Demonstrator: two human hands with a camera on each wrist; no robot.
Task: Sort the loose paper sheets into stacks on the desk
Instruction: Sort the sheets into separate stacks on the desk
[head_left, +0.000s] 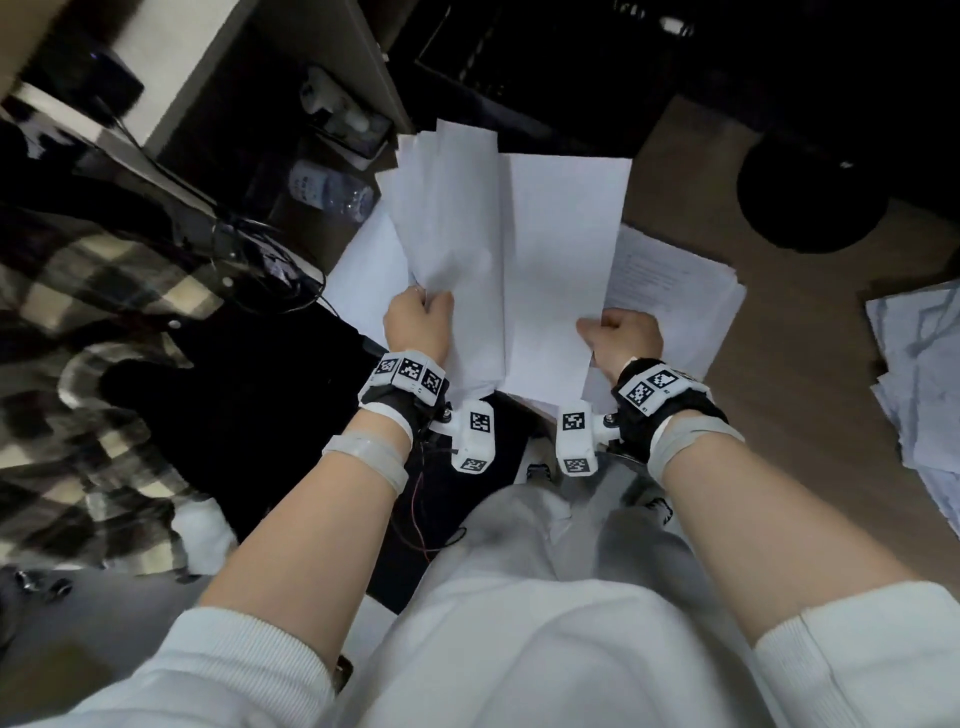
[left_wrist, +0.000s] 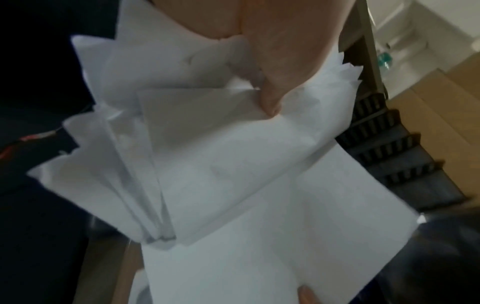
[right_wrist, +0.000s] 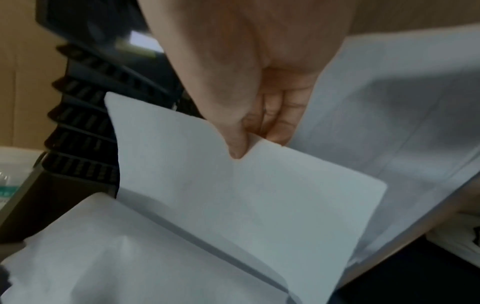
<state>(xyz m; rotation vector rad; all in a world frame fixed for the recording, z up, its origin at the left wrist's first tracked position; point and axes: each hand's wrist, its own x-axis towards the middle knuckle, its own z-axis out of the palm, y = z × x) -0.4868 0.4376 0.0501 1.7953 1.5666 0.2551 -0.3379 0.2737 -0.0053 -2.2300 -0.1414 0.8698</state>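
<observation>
Paper sheets (head_left: 452, 218) are held up over the table (head_left: 810, 332), a bunch pinched by the left hand (head_left: 418, 325), one sheet (head_left: 561, 270) by the right hand (head_left: 621, 338). It should be pulled away slowly.

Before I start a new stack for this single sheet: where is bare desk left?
Bare desk shows between the printed stack under the right hand and the crumpled pile at the right edge. Left is crowded: bundle in left hand, bottle, cables.
</observation>
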